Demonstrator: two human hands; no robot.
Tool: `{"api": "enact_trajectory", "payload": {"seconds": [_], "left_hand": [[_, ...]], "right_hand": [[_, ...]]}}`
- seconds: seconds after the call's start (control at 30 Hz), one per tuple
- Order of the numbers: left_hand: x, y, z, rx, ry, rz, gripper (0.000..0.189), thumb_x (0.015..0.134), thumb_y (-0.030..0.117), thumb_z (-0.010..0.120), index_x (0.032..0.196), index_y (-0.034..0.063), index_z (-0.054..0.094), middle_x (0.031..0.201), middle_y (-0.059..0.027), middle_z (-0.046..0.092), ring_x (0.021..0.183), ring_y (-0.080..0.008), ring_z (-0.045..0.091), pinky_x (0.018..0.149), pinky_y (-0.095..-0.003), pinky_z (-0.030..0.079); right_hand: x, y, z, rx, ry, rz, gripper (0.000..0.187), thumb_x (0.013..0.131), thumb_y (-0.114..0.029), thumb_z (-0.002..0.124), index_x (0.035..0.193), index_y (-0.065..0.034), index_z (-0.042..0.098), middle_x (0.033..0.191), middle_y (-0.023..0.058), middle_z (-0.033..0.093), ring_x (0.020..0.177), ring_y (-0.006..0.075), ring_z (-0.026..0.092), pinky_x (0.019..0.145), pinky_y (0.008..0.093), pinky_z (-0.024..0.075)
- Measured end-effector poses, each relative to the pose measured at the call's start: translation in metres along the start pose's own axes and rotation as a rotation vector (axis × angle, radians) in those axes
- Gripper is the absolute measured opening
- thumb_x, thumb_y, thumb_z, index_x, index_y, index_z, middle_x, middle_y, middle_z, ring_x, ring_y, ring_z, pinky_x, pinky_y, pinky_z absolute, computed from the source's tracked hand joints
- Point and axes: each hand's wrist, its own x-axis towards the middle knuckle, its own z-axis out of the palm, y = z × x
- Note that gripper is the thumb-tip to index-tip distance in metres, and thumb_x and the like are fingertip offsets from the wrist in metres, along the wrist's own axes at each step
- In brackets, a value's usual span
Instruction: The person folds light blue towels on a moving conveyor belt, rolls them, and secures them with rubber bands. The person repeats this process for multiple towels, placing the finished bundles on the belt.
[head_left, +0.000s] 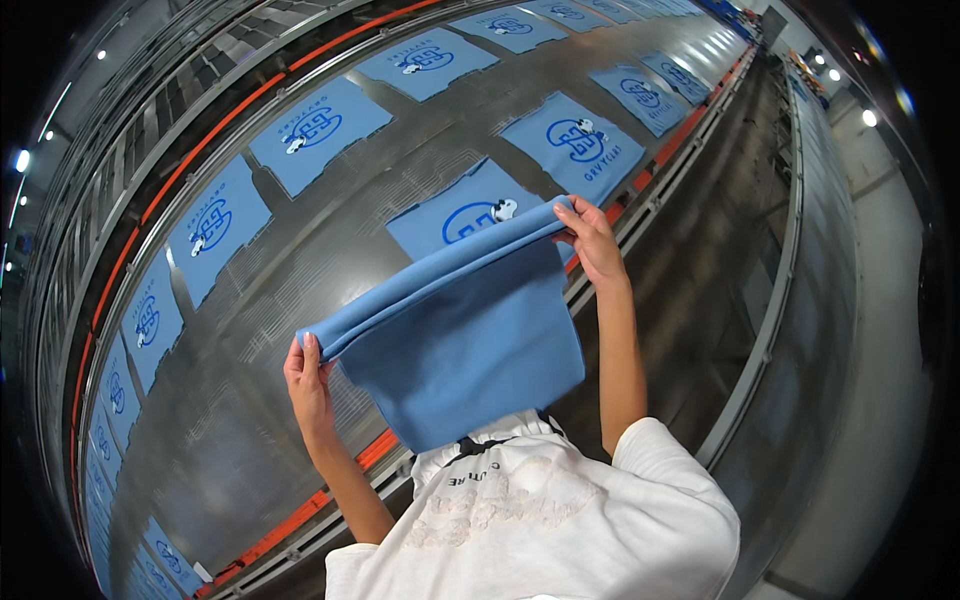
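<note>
A blue fabric panel (465, 337) hangs between my hands, its upper edge folded over into a thick roll. My left hand (306, 379) pinches the left end of that edge, thumb on top. The right end is gripped by my right hand (590, 238), held higher in the picture. The hanging part reaches down to my white shirt; no print shows on the side facing me. Just beyond the held fabric, a printed blue panel (427, 217) lies on the long metal printing table (270, 330), partly hidden by the roll. Another printed blue panel (619, 161) lies flat to its right.
More printed blue panels (322, 135) lie in a row along the table's far side, with several near its lower left end (169, 551). Orange-marked metal rails (300, 510) edge the table. A dark aisle (690, 247) and a second long table (817, 300) are at right.
</note>
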Motion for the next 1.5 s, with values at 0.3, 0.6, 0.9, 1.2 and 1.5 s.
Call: {"api": "enact_trajectory", "payload": {"seconds": [0.3, 0.6, 0.9, 1.2, 1.5], "left_hand": [[0.039, -0.078, 0.14, -0.041, 0.393, 0.026, 0.028, 0.102, 0.03, 0.06, 0.11, 0.004, 0.065, 0.099, -0.0033, 0.068, 0.095, -0.0114, 0.064, 0.081, -0.0291, 0.054], [-0.01, -0.313, 0.134, 0.712, 0.509, -0.358, 0.033, 0.092, 0.031, 0.069, 0.081, -0.0005, 0.069, 0.066, -0.0047, 0.063, 0.06, -0.0151, 0.053, 0.06, -0.0358, 0.044], [0.016, -0.336, 0.174, 1.166, 0.67, -0.424, 0.044, 0.076, 0.026, 0.079, 0.106, -0.0012, 0.061, 0.098, -0.0229, 0.07, 0.092, -0.0421, 0.067, 0.083, -0.0503, 0.05], [0.044, -0.237, 0.182, -0.006, 0.15, -0.64, 0.041, 0.095, 0.03, 0.066, 0.122, 0.0, 0.06, 0.114, -0.0111, 0.066, 0.094, -0.0219, 0.066, 0.083, -0.0426, 0.057], [0.086, -0.146, 0.237, -0.015, 0.003, -0.087, 0.043, 0.095, 0.019, 0.067, 0.129, -0.0004, 0.05, 0.117, -0.0123, 0.063, 0.111, -0.0238, 0.062, 0.1, -0.0411, 0.049]], "right_hand": [[0.1, -0.014, -0.106, -0.138, -0.022, 0.017, 0.012, 0.097, -0.02, 0.065, 0.096, -0.0076, 0.064, 0.086, -0.0059, 0.059, 0.077, 0.002, 0.052, 0.069, 0.0202, 0.0449], [0.12, 0.174, -0.236, -0.924, 0.028, 0.351, 0.035, 0.079, -0.03, 0.073, 0.091, 0.0025, 0.067, 0.089, 0.0194, 0.07, 0.084, 0.0333, 0.067, 0.077, 0.0424, 0.0517], [0.117, 0.237, -0.244, -1.021, 0.179, 0.568, 0.066, 0.074, -0.027, 0.078, 0.125, 0.0027, 0.047, 0.117, 0.0283, 0.064, 0.109, 0.0424, 0.064, 0.093, 0.0468, 0.051], [0.132, 0.11, -0.254, -0.562, -0.391, 0.422, 0.041, 0.089, -0.028, 0.074, 0.114, 0.0049, 0.069, 0.104, 0.0081, 0.072, 0.095, 0.0137, 0.063, 0.087, 0.0312, 0.0501], [0.191, -0.097, -0.313, 0.086, -0.205, 0.028, 0.032, 0.086, -0.029, 0.08, 0.1, -0.0019, 0.07, 0.089, -0.0037, 0.066, 0.083, 0.0035, 0.056, 0.077, 0.0213, 0.0452]]}}
